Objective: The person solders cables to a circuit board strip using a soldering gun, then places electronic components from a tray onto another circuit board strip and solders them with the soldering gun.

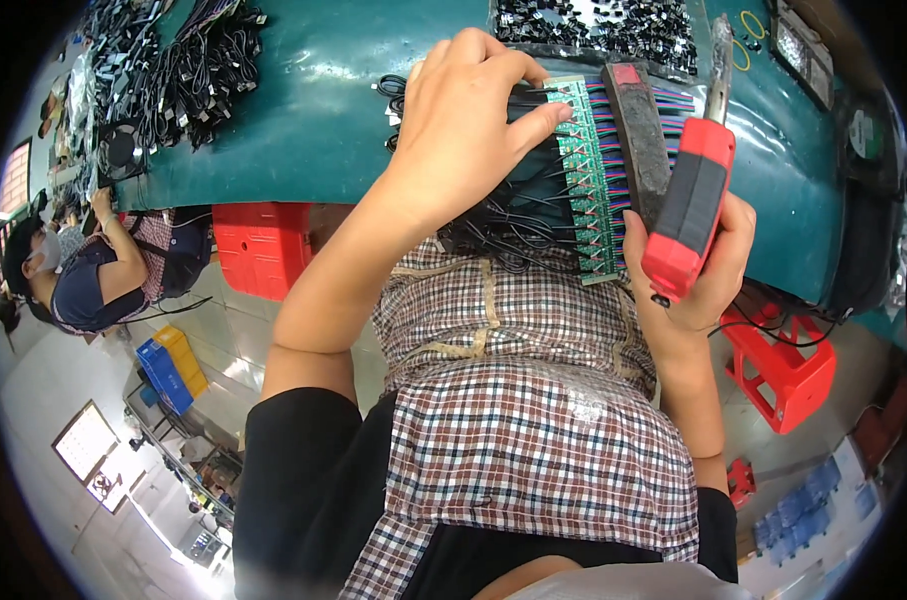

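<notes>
On the green bench (323,130), left hand (468,120) presses green boards (588,180); right hand (698,270) grips a red iron (688,205).

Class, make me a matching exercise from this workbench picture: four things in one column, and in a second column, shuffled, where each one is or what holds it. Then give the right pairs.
Things
1. red and black soldering tool
2. row of green circuit boards
3. red plastic stool
4. bundle of black cables

Places
A. on the floor, lower right of the bench
B. gripped in the right hand
C. under the fingertips of the left hand
D. far left on the green table

Pairs: 1-B, 2-C, 3-A, 4-D
</notes>
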A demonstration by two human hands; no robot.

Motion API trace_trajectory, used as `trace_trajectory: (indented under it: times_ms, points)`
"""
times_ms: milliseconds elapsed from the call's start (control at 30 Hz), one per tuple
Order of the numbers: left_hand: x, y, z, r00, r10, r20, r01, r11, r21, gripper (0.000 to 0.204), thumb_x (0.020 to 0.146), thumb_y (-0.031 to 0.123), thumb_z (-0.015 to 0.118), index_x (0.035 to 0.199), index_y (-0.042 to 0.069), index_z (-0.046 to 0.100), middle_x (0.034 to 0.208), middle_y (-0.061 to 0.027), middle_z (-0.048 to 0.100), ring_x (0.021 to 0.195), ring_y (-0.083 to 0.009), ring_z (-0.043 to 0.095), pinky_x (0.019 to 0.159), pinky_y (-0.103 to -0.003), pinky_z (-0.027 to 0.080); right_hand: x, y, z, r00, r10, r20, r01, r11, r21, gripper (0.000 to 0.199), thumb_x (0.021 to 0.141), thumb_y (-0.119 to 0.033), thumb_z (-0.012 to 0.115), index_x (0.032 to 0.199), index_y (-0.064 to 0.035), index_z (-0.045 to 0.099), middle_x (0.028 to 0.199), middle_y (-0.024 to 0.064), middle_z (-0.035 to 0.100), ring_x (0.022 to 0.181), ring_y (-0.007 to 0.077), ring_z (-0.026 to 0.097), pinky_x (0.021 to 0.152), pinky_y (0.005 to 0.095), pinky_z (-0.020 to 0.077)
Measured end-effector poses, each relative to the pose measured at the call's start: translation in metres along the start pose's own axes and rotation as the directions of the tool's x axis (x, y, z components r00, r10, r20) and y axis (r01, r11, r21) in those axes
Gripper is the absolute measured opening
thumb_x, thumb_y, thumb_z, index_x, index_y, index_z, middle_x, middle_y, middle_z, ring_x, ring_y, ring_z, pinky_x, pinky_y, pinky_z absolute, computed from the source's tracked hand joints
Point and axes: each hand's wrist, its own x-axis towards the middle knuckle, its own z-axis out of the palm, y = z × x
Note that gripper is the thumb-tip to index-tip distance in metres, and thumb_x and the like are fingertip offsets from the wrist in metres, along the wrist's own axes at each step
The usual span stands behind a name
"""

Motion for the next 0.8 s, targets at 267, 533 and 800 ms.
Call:
trace_trajectory:
  times_ms: [267, 533, 800]
  points:
    - [-0.008, -0.006, -0.014, 0.927, -0.157, 0.339, 0.342, 0.723, -0.600, 0.023, 0.095, 0.020, 0.071, 0.102, 0.002, 0.057, 0.085, -0.0036, 0.070, 0.074, -0.0109, 0.065, 0.066, -0.026, 0.052, -0.029, 0.012, 0.017, 0.978, 0.155, -0.138, -0.133, 0.979, 0.156, 0.075, 0.071, -0.011, 0.089, 0.130, 0.0008, 0.044, 0.106, 0.0137, 0.059, 0.099, 0.0281, 0.060, 0.087, 0.0374, 0.0488]
    - [-0.022, -0.012, -0.071, 0.817, -0.410, 0.404, 0.551, 0.351, -0.757, 0.020, 0.095, 0.020, 0.067, 0.106, 0.005, 0.058, 0.074, 0.0015, 0.065, 0.056, -0.0037, 0.055, 0.048, -0.019, 0.041, -0.034, 0.018, -0.021, 0.916, 0.401, 0.010, -0.397, 0.904, 0.160, 0.033, 0.088, 0.006, 0.069, 0.114, 0.0040, 0.050, 0.119, 0.0133, 0.053, 0.101, 0.0231, 0.060, 0.089, 0.0321, 0.0505]
    - [-0.019, -0.140, -0.254, 0.768, -0.606, -0.207, 0.474, 0.755, -0.453, 0.032, 0.090, 0.032, 0.067, 0.109, 0.006, 0.072, 0.081, -0.0007, 0.065, 0.060, -0.0076, 0.057, 0.052, -0.021, 0.042, -0.031, 0.020, -0.022, 0.950, 0.303, -0.081, -0.296, 0.951, 0.092, 0.048, 0.085, 0.008, 0.071, 0.124, 0.0042, 0.045, 0.119, 0.0131, 0.053, 0.102, 0.0207, 0.060, 0.086, 0.0319, 0.0521]
